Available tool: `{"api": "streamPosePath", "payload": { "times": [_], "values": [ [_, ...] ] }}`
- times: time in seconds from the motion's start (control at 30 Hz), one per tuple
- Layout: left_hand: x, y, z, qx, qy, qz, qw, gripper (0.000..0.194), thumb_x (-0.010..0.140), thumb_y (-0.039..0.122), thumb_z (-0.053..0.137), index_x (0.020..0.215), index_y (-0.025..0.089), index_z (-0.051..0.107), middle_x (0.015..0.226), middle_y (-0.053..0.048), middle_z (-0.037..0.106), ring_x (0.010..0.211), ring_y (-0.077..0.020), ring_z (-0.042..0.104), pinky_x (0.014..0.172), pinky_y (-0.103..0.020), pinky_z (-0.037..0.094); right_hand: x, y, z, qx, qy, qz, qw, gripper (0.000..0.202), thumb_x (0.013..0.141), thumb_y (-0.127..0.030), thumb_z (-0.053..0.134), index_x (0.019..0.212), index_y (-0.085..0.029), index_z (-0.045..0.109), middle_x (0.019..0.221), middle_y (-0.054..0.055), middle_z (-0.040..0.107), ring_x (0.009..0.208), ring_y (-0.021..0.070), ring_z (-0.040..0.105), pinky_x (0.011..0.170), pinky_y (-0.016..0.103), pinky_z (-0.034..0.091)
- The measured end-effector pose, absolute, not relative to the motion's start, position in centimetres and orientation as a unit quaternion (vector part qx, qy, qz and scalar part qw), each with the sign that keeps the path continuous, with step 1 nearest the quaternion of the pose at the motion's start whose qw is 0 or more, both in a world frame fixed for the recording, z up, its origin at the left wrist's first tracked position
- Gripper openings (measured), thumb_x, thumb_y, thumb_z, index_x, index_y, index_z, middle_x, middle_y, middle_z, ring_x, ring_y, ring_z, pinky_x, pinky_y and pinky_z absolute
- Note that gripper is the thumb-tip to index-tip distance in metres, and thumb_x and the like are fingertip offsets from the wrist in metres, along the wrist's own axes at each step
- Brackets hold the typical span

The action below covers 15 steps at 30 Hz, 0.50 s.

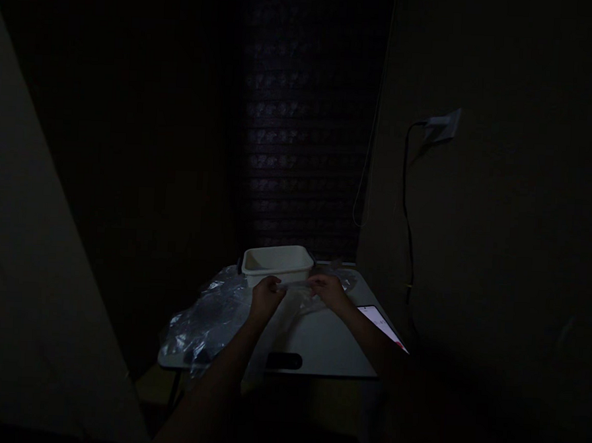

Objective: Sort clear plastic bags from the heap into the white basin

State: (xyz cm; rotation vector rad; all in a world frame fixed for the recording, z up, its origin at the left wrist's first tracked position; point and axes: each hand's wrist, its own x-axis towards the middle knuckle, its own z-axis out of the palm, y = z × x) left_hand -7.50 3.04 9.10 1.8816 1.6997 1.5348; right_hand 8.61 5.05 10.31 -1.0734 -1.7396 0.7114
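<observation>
Both hands hold a clear plastic bag (292, 297) by its upper edge, stretched between them over the small table. My left hand (267, 297) pinches one end with thumb and fingers. At the other end, my right hand (329, 291) is closed on the same edge. The bag hangs down below the fingers, and its lower part is hard to make out in the dark. Just behind the hands stands a white plastic bin (278, 260) with dark handles. More crumpled clear plastic bags (211, 316) lie on the left side of the table.
A lit phone (382, 326) lies on the right of the white table (324, 345), partly behind my right forearm. The table has a dark handle slot (285, 360) near its front edge. A black cord (406, 207) hangs from a wall outlet (442, 125). A window blind (301, 129) is behind.
</observation>
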Motion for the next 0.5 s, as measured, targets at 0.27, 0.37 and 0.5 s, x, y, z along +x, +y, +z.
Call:
{"api": "streamPosePath", "payload": {
  "times": [0.27, 0.37, 0.5],
  "values": [
    [-7.2, 3.0, 9.8, 0.650, 0.566, 0.492, 0.119, 0.016, 0.061, 0.020, 0.041, 0.067, 0.014, 0.054, 0.065, -0.001, 0.057, 0.039, -0.0069, 0.047, 0.041, -0.019, 0.038, 12.3, 3.8, 11.1, -0.492, -0.666, 0.301, 0.473, 0.020, 0.061, -0.028, 0.042, 0.065, -0.013, 0.055, 0.063, 0.002, 0.058, 0.040, 0.0086, 0.050, 0.037, 0.020, 0.038],
    [-6.5, 3.1, 9.7, 0.648, 0.546, 0.489, 0.208, 0.016, 0.061, 0.022, 0.041, 0.067, 0.013, 0.053, 0.061, -0.001, 0.055, 0.031, -0.0055, 0.044, 0.033, -0.018, 0.035, 13.3, 3.9, 10.5, -0.518, -0.652, 0.318, 0.452, 0.022, 0.063, -0.028, 0.040, 0.070, -0.013, 0.055, 0.068, 0.004, 0.059, 0.045, 0.0112, 0.053, 0.036, 0.020, 0.038],
    [-5.7, 3.2, 10.5, 0.623, 0.494, 0.535, 0.285, 0.017, 0.061, 0.022, 0.040, 0.069, 0.011, 0.051, 0.064, -0.002, 0.054, 0.037, -0.0083, 0.050, 0.033, -0.019, 0.038, 14.1, 4.1, 11.0, -0.482, -0.675, 0.271, 0.489, 0.020, 0.063, -0.025, 0.043, 0.072, -0.014, 0.056, 0.080, 0.006, 0.058, 0.072, 0.0163, 0.054, 0.052, 0.026, 0.043]
  ]
}}
